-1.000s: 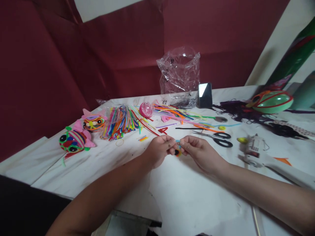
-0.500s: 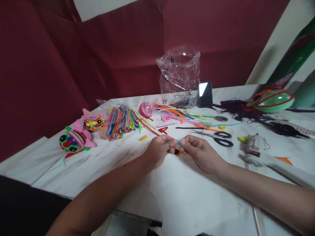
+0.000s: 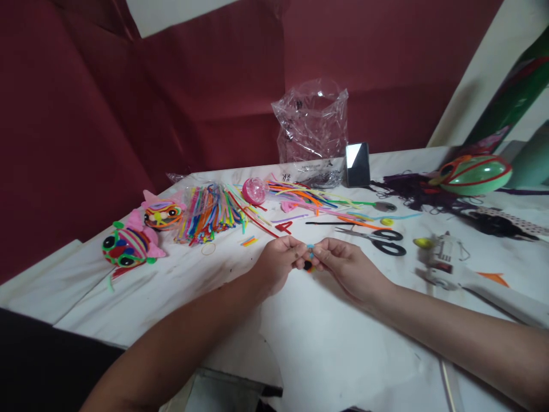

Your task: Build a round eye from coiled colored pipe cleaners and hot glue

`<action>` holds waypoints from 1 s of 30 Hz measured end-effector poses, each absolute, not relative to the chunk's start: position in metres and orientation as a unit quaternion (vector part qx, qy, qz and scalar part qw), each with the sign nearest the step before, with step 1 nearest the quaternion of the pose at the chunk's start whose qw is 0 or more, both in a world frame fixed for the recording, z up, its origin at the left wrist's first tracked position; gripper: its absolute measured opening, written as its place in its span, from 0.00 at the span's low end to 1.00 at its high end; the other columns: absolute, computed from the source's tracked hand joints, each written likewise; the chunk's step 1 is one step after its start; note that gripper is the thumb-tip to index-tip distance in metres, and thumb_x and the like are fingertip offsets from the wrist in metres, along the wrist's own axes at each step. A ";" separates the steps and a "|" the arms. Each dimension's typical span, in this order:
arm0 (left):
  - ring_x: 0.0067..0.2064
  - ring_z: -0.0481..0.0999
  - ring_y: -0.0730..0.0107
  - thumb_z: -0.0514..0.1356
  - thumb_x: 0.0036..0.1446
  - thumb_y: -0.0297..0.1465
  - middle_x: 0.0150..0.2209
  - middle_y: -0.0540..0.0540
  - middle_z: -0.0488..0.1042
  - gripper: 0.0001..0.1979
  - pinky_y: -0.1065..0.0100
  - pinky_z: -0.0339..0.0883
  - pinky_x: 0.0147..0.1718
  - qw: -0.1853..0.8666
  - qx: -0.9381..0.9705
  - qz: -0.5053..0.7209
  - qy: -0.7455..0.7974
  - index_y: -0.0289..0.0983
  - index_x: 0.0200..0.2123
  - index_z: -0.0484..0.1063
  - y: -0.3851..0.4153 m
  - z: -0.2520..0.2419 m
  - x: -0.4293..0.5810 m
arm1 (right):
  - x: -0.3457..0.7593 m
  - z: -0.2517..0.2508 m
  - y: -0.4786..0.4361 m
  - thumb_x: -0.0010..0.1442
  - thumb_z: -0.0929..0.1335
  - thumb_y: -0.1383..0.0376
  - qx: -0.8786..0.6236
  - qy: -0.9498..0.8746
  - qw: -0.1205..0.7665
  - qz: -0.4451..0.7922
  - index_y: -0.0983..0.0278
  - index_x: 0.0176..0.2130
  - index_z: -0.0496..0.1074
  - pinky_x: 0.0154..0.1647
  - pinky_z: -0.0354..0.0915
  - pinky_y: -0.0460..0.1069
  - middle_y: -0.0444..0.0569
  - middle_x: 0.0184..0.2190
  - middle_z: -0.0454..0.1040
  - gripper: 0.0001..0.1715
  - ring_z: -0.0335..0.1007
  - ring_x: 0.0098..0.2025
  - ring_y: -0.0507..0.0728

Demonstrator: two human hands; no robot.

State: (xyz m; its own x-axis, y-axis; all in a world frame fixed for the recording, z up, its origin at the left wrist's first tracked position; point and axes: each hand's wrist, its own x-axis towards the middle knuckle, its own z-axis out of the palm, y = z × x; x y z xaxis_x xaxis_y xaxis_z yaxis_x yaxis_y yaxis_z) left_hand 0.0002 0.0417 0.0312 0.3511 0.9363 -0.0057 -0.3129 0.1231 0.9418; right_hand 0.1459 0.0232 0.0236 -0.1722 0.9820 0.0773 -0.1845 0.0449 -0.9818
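My left hand [image 3: 278, 260] and my right hand [image 3: 345, 264] meet above the white table [image 3: 326, 343], fingers pinched together on a small craft piece [image 3: 309, 258] with blue, black and orange parts. Most of the piece is hidden by my fingertips. A bundle of coloured pipe cleaners [image 3: 210, 213] lies beyond my left hand. Black-handled scissors [image 3: 380, 239] rest just past my right hand.
Two striped fish-like crafts [image 3: 128, 243] sit at the left. A pink ball [image 3: 254, 190], a clear plastic bag [image 3: 312, 129] and a phone [image 3: 357, 164] stand at the back. A glue gun [image 3: 441, 263] and a green oval craft [image 3: 474, 174] lie at the right.
Both hands stay pinched on the small piece with only slight finger shifts; the view has drifted a little.
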 end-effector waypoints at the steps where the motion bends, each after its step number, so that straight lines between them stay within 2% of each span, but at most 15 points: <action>1: 0.22 0.63 0.80 0.69 0.38 0.36 0.21 0.50 0.70 0.17 0.72 0.53 0.25 0.671 0.473 0.465 0.331 0.33 0.23 0.65 0.042 0.031 0.000 | 0.146 0.024 0.023 0.43 0.73 0.48 -0.391 -0.512 0.509 0.571 0.63 0.24 0.68 0.30 0.58 0.48 0.42 0.21 0.70 0.23 0.63 0.26 0.51; 4: 0.21 0.62 0.81 0.68 0.38 0.36 0.20 0.51 0.69 0.16 0.72 0.53 0.25 0.664 0.473 0.468 0.342 0.33 0.23 0.65 0.042 0.032 -0.001 | 0.146 0.028 0.025 0.42 0.73 0.47 -0.400 -0.518 0.492 0.574 0.63 0.23 0.68 0.30 0.58 0.48 0.43 0.21 0.70 0.23 0.63 0.26 0.51; 6: 0.20 0.61 0.82 0.68 0.38 0.37 0.20 0.52 0.68 0.16 0.73 0.53 0.24 0.651 0.475 0.471 0.358 0.33 0.22 0.64 0.044 0.032 -0.002 | 0.149 0.033 0.026 0.45 0.71 0.47 -0.410 -0.543 0.474 0.559 0.64 0.24 0.68 0.28 0.58 0.48 0.43 0.22 0.70 0.22 0.61 0.24 0.50; 9: 0.19 0.59 0.83 0.67 0.38 0.37 0.19 0.53 0.66 0.16 0.73 0.51 0.22 0.622 0.490 0.473 0.388 0.33 0.21 0.65 0.047 0.032 -0.005 | 0.157 0.042 0.030 0.51 0.67 0.50 -0.446 -0.605 0.459 0.475 0.64 0.29 0.70 0.27 0.57 0.48 0.42 0.20 0.68 0.19 0.58 0.23 0.50; 12: 0.17 0.58 0.83 0.67 0.38 0.38 0.17 0.54 0.65 0.16 0.73 0.49 0.20 0.596 0.514 0.461 0.410 0.34 0.20 0.64 0.048 0.032 -0.006 | 0.162 0.048 0.031 0.51 0.67 0.53 -0.477 -0.639 0.450 0.401 0.63 0.33 0.70 0.29 0.58 0.48 0.43 0.23 0.70 0.16 0.61 0.26 0.51; 15: 0.17 0.57 0.83 0.67 0.38 0.38 0.16 0.54 0.64 0.17 0.74 0.48 0.19 0.588 0.533 0.441 0.420 0.34 0.19 0.63 0.047 0.031 -0.005 | 0.162 0.047 0.031 0.49 0.67 0.54 -0.461 -0.660 0.417 0.423 0.63 0.29 0.70 0.29 0.59 0.48 0.44 0.24 0.70 0.15 0.63 0.27 0.52; 18: 0.17 0.58 0.82 0.64 0.43 0.43 0.18 0.53 0.65 0.19 0.73 0.50 0.19 0.577 0.544 0.445 0.416 0.34 0.20 0.64 0.047 0.029 -0.004 | 0.162 0.043 0.033 0.46 0.69 0.53 -0.468 -0.638 0.404 0.460 0.63 0.23 0.69 0.25 0.55 0.47 0.41 0.18 0.66 0.16 0.58 0.22 0.50; 21: 0.18 0.60 0.82 0.61 0.46 0.46 0.20 0.52 0.66 0.20 0.73 0.52 0.19 0.555 0.540 0.474 0.419 0.33 0.23 0.67 0.049 0.029 -0.006 | 0.164 0.039 0.038 0.44 0.70 0.51 -0.472 -0.593 0.426 0.494 0.63 0.22 0.69 0.24 0.52 0.47 0.39 0.16 0.63 0.18 0.54 0.21 0.48; 27: 0.19 0.62 0.80 0.66 0.39 0.37 0.19 0.51 0.69 0.14 0.73 0.54 0.21 0.582 0.566 0.393 0.432 0.33 0.25 0.71 0.044 0.032 -0.004 | 0.162 0.039 0.036 0.45 0.70 0.50 -0.453 -0.586 0.442 0.506 0.62 0.22 0.68 0.25 0.54 0.47 0.40 0.17 0.64 0.19 0.55 0.21 0.49; 30: 0.19 0.62 0.80 0.66 0.40 0.34 0.19 0.50 0.70 0.11 0.73 0.54 0.21 0.576 0.580 0.387 0.427 0.33 0.22 0.70 0.042 0.032 -0.003 | 0.164 0.046 0.033 0.50 0.66 0.52 -0.472 -0.639 0.413 0.446 0.62 0.23 0.68 0.26 0.56 0.47 0.41 0.18 0.66 0.16 0.59 0.23 0.50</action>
